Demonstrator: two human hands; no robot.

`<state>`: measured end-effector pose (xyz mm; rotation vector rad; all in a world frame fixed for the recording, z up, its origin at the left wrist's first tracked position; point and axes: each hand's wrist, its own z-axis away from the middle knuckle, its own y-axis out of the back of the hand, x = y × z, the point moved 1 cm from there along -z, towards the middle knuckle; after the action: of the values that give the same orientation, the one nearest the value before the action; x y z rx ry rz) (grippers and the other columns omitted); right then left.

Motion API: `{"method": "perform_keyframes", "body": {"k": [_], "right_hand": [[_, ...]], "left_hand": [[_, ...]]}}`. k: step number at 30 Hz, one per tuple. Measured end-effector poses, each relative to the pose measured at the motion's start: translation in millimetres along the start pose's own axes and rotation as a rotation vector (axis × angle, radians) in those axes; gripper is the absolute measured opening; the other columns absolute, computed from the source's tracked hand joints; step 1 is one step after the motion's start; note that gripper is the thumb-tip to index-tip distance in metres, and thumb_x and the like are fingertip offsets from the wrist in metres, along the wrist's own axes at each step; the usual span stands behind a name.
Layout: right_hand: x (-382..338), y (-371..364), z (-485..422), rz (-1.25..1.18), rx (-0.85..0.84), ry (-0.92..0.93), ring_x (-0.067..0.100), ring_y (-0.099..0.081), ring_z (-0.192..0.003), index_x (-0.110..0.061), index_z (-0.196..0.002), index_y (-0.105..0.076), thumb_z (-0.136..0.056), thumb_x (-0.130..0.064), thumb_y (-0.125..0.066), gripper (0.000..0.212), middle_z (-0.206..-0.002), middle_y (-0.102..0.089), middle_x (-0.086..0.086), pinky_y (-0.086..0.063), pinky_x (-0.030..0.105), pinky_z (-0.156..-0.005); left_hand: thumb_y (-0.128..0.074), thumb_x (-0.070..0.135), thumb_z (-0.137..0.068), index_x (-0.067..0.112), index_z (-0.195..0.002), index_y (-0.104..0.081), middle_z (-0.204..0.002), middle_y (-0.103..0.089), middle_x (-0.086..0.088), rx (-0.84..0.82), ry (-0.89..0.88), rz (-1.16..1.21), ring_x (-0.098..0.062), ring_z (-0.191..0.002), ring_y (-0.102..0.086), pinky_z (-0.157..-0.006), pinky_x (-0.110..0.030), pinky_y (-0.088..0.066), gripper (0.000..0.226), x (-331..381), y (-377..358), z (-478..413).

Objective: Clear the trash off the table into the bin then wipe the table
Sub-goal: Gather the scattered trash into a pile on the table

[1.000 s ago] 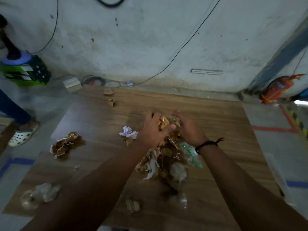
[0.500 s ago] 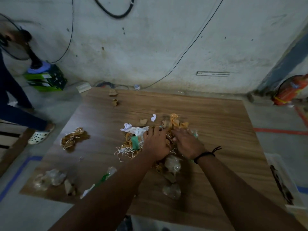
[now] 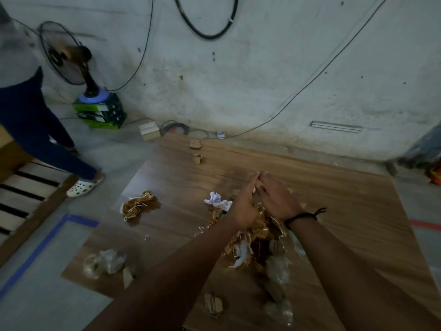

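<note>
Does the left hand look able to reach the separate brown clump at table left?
Probably yes: only bare table and a low white paper wad separate the left hand from the brown clump.

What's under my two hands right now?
A heap of trash: brown shredded paper, white scraps and clear plastic, on the wooden table. The left hand and right hand cover its far part; what the fingers hold is hidden.
</note>
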<state>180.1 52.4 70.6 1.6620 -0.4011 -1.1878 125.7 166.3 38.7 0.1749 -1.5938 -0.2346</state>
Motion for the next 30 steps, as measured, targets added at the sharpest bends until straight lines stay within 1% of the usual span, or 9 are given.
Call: {"method": "perform_keyframes", "body": {"k": [6, 9, 11, 13, 15, 19, 23, 26, 30], "right_hand": [[2, -21, -36, -0.063, -0.009, -0.101, 0.028, -0.042, -0.134, -0.014, -0.142, -0.040, -0.103, -0.025, -0.036, 0.041, -0.148, -0.043, 0.009, -0.034, 0.036, -0.106], [-2, -25, -57, -0.115, 0.012, -0.142, 0.029, -0.052, -0.120, -0.015, -0.137, -0.043, -0.102, -0.025, -0.037, 0.037, -0.134, -0.053, 0.010, -0.042, 0.037, -0.097], [-6, -29, -75, -0.137, 0.015, -0.138, 0.029, -0.054, -0.118, -0.014, -0.135, -0.045, -0.102, -0.025, -0.037, 0.035, -0.130, -0.056, 0.010, -0.043, 0.035, -0.094], [-9, -35, -99, -0.114, 0.013, -0.143, 0.029, -0.047, -0.127, -0.015, -0.139, -0.043, -0.102, -0.025, -0.039, 0.038, -0.142, -0.048, 0.009, -0.039, 0.036, -0.100], [-15, -44, -128, -0.090, -0.004, -0.129, 0.030, -0.043, -0.132, -0.016, -0.141, -0.041, -0.101, -0.025, -0.043, 0.041, -0.147, -0.044, 0.009, -0.038, 0.039, -0.104], [-34, -69, -200, 0.000, -0.075, -0.063, 0.027, -0.036, -0.138, -0.019, -0.146, -0.034, -0.100, -0.027, -0.043, 0.048, -0.153, -0.035, 0.006, -0.033, 0.039, -0.112], [-52, -98, -260, 0.007, -0.084, -0.016, 0.022, -0.028, -0.143, -0.022, -0.147, -0.034, -0.099, -0.016, -0.044, 0.050, -0.158, -0.026, 0.004, -0.023, 0.032, -0.114], [-57, -121, -288, -0.036, -0.129, -0.027, 0.024, -0.026, -0.144, -0.024, -0.147, -0.035, -0.094, -0.013, -0.052, 0.057, -0.159, -0.021, 0.004, -0.023, 0.033, -0.115], [-57, -148, -307, -0.014, -0.157, -0.031, 0.025, -0.027, -0.143, -0.027, -0.145, -0.039, -0.091, 0.002, -0.045, 0.061, -0.160, -0.019, 0.003, -0.024, 0.032, -0.114]], "left_hand": [[-0.081, 0.053, -0.055, 0.031, -0.149, 0.014, -0.158, -0.017, -0.001, -0.107, 0.108, -0.163, -0.018, -0.144, -0.022, -0.113, -0.046, -0.031, 0.135, -35, 7, -8], [-0.059, 0.067, -0.076, 0.038, -0.146, -0.021, -0.147, -0.041, 0.004, -0.055, 0.158, -0.037, 0.000, -0.131, -0.038, -0.112, -0.033, -0.029, 0.085, -33, 11, -6], [-0.051, 0.059, -0.086, 0.018, -0.128, -0.054, -0.119, -0.062, -0.003, 0.154, 0.141, 0.137, 0.017, -0.100, -0.052, -0.094, -0.017, -0.040, 0.059, -29, 30, -15], [-0.048, 0.050, -0.089, 0.009, -0.110, -0.064, -0.102, -0.066, -0.003, 0.421, 0.143, 0.206, 0.004, -0.092, -0.060, -0.090, -0.030, -0.047, 0.049, -36, 63, -35], [-0.049, 0.022, -0.091, 0.009, -0.112, -0.063, -0.112, -0.065, -0.009, 0.486, 0.180, 0.047, -0.013, -0.099, -0.059, -0.093, -0.030, -0.045, 0.029, -48, 101, -58], [-0.053, 0.001, -0.085, 0.008, -0.128, -0.054, -0.128, -0.055, -0.011, 0.364, 0.162, -0.425, -0.017, -0.106, -0.053, -0.082, -0.017, -0.036, 0.043, -94, 175, -104], [-0.057, 0.012, -0.084, 0.014, -0.127, -0.054, -0.131, -0.055, -0.008, 0.313, 0.185, -0.599, -0.028, -0.113, -0.056, -0.093, -0.037, -0.048, 0.043, -137, 217, -142], [-0.062, 0.020, -0.084, 0.019, -0.112, -0.062, -0.114, -0.064, -0.005, 0.246, 0.174, -0.635, -0.023, -0.099, -0.060, -0.088, -0.038, -0.050, 0.028, -151, 223, -158], [-0.059, 0.053, -0.073, 0.030, -0.101, -0.067, -0.110, -0.064, -0.001, 0.168, 0.208, -0.861, -0.026, -0.109, -0.050, -0.092, -0.042, -0.040, 0.037, -180, 218, -165]]}}
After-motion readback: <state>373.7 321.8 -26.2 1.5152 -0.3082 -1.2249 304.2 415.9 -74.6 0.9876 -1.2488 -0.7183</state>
